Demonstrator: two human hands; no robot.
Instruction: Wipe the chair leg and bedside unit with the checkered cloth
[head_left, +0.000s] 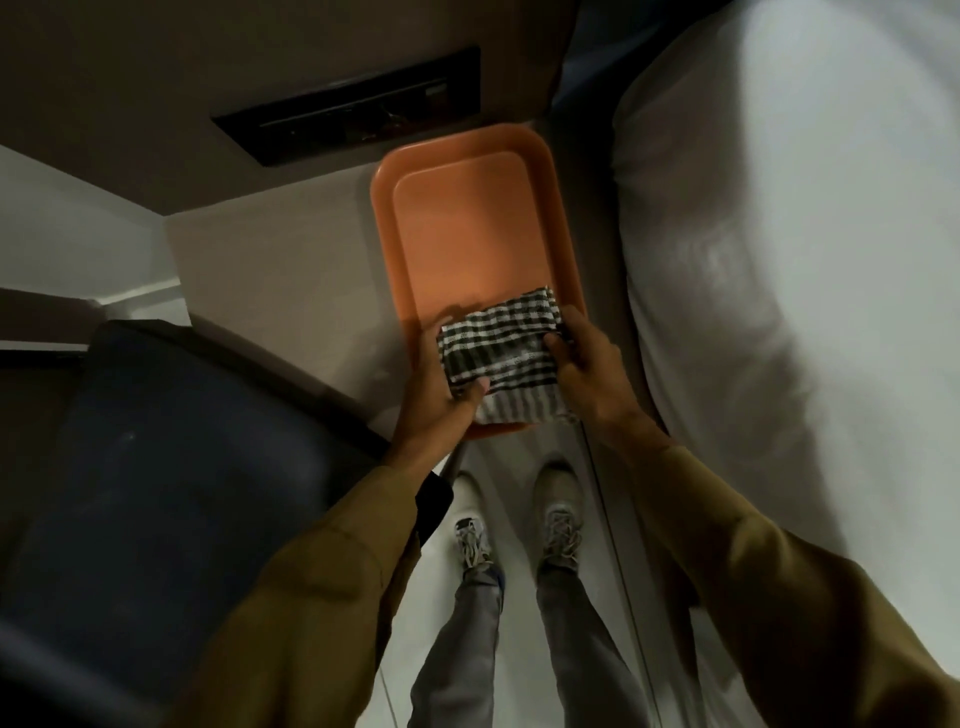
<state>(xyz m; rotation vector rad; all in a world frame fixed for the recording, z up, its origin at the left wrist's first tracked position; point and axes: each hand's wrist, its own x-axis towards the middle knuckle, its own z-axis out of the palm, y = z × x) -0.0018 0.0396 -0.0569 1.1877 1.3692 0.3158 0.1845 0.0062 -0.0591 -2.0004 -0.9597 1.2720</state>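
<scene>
Checkered cloth (501, 345), folded, is gripped between left hand (441, 387) and right hand (589, 358) over the orange tray (457, 228).

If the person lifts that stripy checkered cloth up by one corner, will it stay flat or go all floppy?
Probably floppy. The checkered cloth already lies in soft folds, held between the left hand and right hand, and one edge droops over the orange tray rim. It looks thin, so likely light. It shouldn't roll or break.
</scene>
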